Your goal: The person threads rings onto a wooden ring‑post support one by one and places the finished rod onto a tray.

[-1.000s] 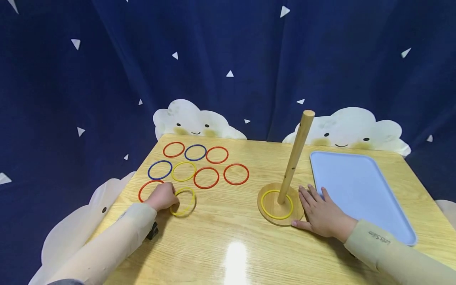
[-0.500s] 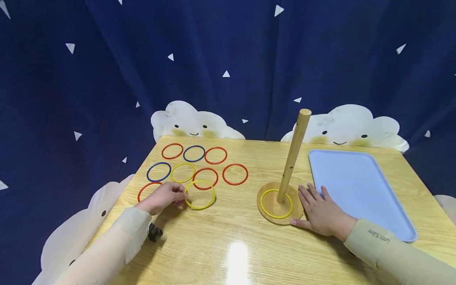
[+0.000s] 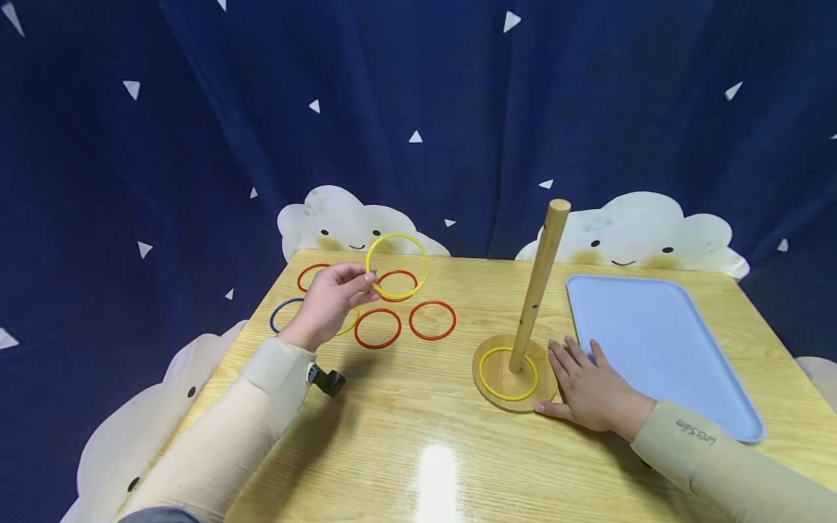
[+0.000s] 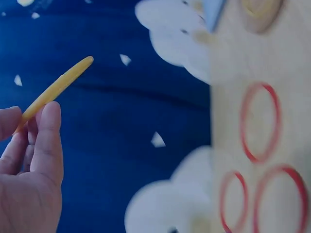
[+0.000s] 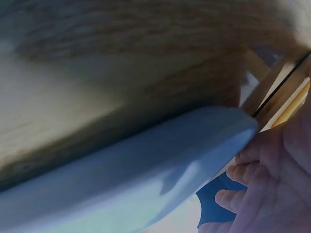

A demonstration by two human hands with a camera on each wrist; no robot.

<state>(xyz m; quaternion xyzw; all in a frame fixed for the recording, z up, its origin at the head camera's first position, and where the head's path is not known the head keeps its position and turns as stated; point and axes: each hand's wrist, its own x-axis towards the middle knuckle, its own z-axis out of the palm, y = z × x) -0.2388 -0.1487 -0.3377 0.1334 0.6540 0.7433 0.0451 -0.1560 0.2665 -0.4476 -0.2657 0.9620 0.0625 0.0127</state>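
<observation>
Between thumb and fingers my left hand (image 3: 333, 299) pinches a yellow ring (image 3: 428, 266), held up above the table and tilted towards the head camera. The left wrist view shows this yellow ring (image 4: 60, 85) nearly edge-on. A wooden post (image 3: 540, 287) stands on a round wooden base (image 3: 499, 372); another yellow ring (image 3: 481, 372) lies around its foot. My right hand (image 3: 595, 391) rests at the base's right edge, fingers extended. In the right wrist view the right hand (image 5: 274, 184) is partly seen, beside the blue tray (image 5: 146, 150).
Several rings lie at the table's left: red rings (image 3: 434, 339), a blue ring (image 3: 272, 317) and a yellow ring (image 3: 357, 318), some partly hidden by my left hand. On the right lies the light blue tray (image 3: 660, 349). A dark blue curtain (image 3: 418, 87) hangs behind.
My left hand has lifted the yellow ring off the table and carried it up and to the right. The right hand and the post have stayed in place.
</observation>
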